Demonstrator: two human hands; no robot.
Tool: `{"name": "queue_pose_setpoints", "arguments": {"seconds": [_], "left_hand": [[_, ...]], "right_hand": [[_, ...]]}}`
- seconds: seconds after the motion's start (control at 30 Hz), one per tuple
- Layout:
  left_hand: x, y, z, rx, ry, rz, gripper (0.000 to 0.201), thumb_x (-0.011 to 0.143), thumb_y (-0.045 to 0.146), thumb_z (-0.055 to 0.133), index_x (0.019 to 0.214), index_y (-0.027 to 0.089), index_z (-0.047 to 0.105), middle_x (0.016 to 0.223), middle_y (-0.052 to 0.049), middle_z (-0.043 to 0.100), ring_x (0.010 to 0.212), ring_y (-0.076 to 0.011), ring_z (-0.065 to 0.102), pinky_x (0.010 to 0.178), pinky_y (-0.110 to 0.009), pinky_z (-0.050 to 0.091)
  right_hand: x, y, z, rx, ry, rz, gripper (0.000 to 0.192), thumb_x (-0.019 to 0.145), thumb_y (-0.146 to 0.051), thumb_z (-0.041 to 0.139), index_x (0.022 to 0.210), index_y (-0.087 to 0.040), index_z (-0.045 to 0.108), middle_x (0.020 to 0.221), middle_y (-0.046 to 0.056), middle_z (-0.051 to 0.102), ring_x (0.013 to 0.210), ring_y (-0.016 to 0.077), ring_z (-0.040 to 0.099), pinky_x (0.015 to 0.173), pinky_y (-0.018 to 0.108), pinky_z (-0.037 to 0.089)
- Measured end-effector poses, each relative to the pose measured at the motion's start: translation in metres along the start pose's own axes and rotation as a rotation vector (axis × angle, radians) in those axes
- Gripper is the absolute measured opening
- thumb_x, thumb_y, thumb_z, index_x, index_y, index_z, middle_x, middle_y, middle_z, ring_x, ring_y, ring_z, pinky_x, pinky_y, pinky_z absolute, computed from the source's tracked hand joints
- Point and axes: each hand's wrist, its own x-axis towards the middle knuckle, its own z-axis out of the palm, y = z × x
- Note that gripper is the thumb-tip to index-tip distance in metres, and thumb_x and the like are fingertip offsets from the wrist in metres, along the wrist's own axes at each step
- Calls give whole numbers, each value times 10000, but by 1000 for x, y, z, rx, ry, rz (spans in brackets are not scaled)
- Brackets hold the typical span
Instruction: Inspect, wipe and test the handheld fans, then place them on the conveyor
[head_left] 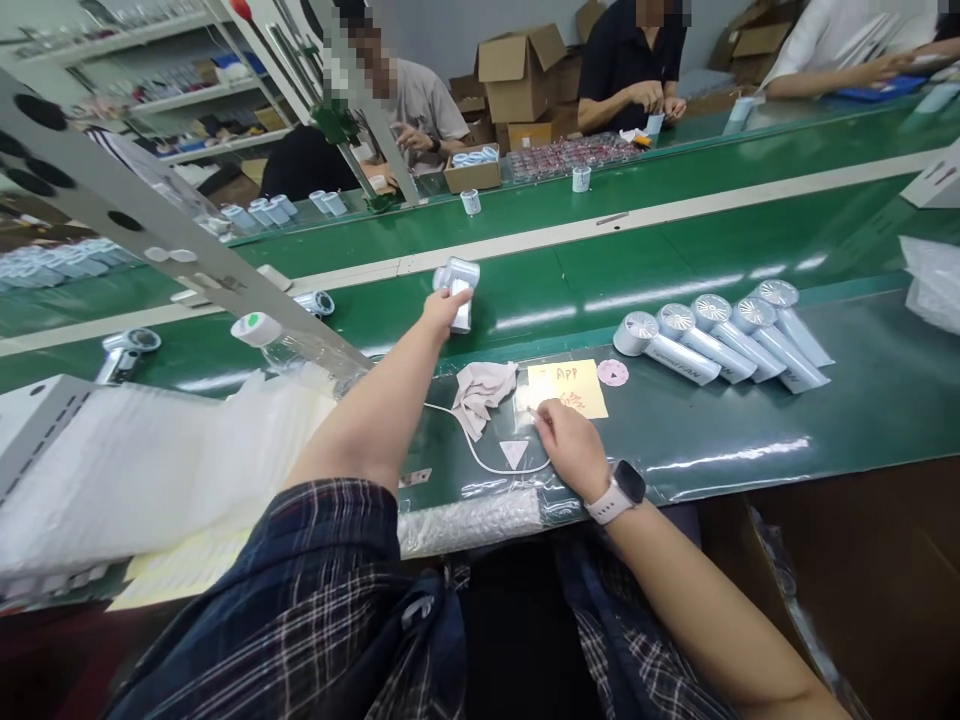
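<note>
My left hand (444, 312) reaches out over the green belt, its fingers wrapped round the handle of a silvery-blue handheld fan (459, 272). The fan's round head is uppermost. Lower right, my right hand (574, 448) is closed in a pinch on a white cable (480, 462), with a small tip showing at the fingertips. The cable curves left past a white triangular sticker (514, 454) and a crumpled pinkish cloth (480, 395). Just beyond the right hand lies a yellow paper note (581, 385) with handwriting, beside a round pink sticker (613, 373).
Several similar fans (739, 335) lie in a row on the right of the bench. White foam sheets (165, 470) are piled at left, near a slanted metal post (187, 260). More fans (129, 350) rest on the belt (637, 240). Co-workers (634, 70) sit across it.
</note>
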Motion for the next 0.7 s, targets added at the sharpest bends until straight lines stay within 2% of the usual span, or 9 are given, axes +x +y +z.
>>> {"name": "queue_pose_setpoints", "arguments": {"seconds": [0.1,0.17,0.23,0.27,0.37,0.43,0.5,0.63,0.7], "left_hand": [[-46,5,-1,-298,-82,65,600,1155,628,460,1511,172,615,1415,-150,777,1318,-273,760,1046,-380,666],[-90,1,-7,-499,-150,122,679,1142,734,336,1487,227,629,1447,-113,774,1326,-259,768,1024,-386,685],[-136,-8,-12,-949,-374,219,791,995,886,539,1435,239,655,1529,-126,732,1475,-340,687,1130,-500,659],[-158,-12,-14,-1071,-438,241,848,884,930,669,1387,247,680,1527,-125,733,1510,-372,660,1172,-542,635],[-204,-26,-17,-1236,-424,234,899,628,899,895,1242,264,727,1471,-121,768,1508,-445,655,1226,-618,584],[-215,-33,-17,-1293,-364,194,850,557,826,951,1162,275,720,1387,-109,805,1467,-462,683,1230,-648,571],[-216,-37,-19,-1323,-331,174,812,546,828,945,1076,265,695,1322,-115,821,1462,-475,682,1222,-672,568],[-206,-36,-18,-1355,-324,198,933,492,1057,827,892,242,609,1321,-146,800,1545,-486,601,1190,-640,592],[-204,-35,-15,-1378,-354,196,987,439,1116,790,836,237,582,1282,-143,800,1530,-470,611,1170,-597,607]], "right_hand": [[2,15,-10,241,21,59,264,1061,-358,559,1173,-182,719,921,82,816,853,228,785,798,346,608],[2,22,-16,372,33,92,439,1036,-527,591,1213,-160,756,844,79,805,782,235,776,753,365,619],[3,27,-23,474,38,122,615,970,-700,658,1186,-142,798,775,81,783,709,238,742,692,377,608],[4,28,-27,514,38,137,677,920,-769,705,1141,-139,816,742,82,769,676,236,721,660,377,595],[5,27,-34,594,40,171,749,742,-877,857,954,-159,822,656,69,719,602,218,658,591,359,549],[3,22,-35,626,46,178,759,679,-916,886,862,-186,789,617,47,680,577,199,619,573,341,519],[-5,13,-32,644,41,171,747,711,-944,850,814,-211,750,612,28,655,592,189,607,594,331,518],[-29,-17,-16,634,-57,146,661,876,-874,787,786,-223,716,693,31,683,694,184,656,689,314,556],[-37,-34,-8,625,-101,136,631,930,-837,764,793,-223,712,693,21,675,682,173,654,671,295,545]]}}
